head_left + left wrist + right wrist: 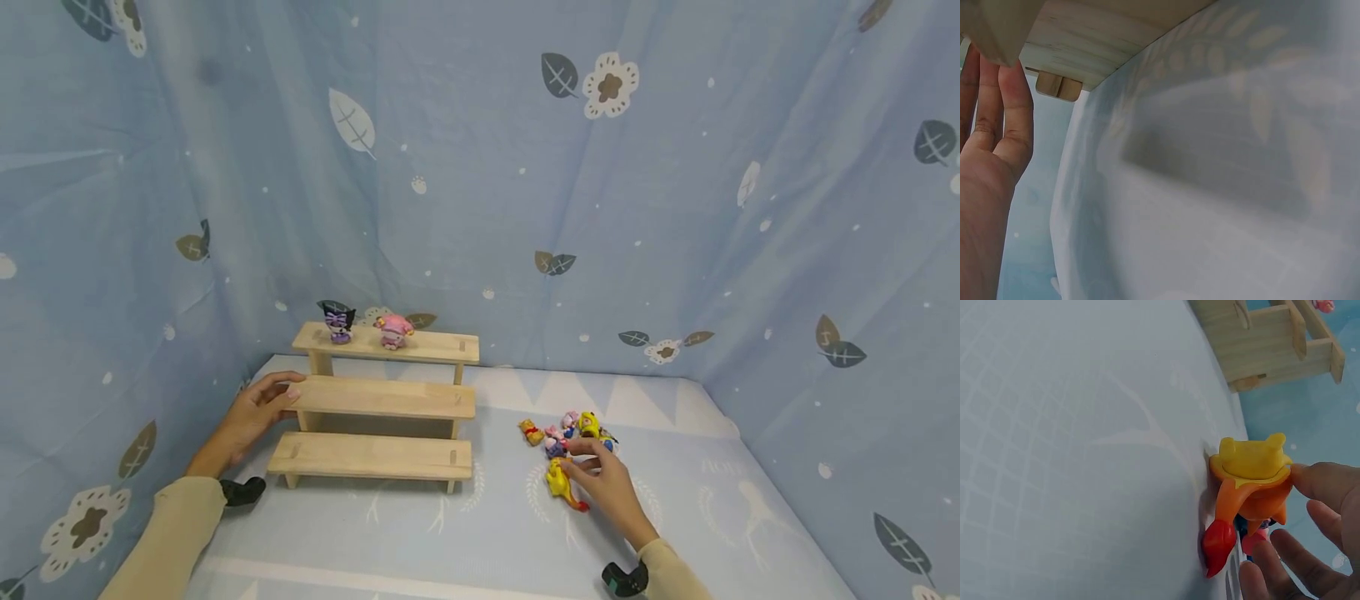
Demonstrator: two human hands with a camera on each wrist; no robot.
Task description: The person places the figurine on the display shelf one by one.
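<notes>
A three-tier wooden display stand stands at the left; my left hand grips the left end of its middle board. In the left wrist view, the fingers reach up round the wood. Close to my right hand lies a yellow-and-orange toy figurine with a red-tipped tail. The right wrist view shows the thumb touching this figurine, while the other fingers are extended and apart from it. Just behind lies a group of small figurines, partly hidden by the hand.
On the top board stand a black-and-purple figurine and a pink figurine. A small orange bear figurine lies left of the group. Patterned blue cloth encloses the table at the back and sides.
</notes>
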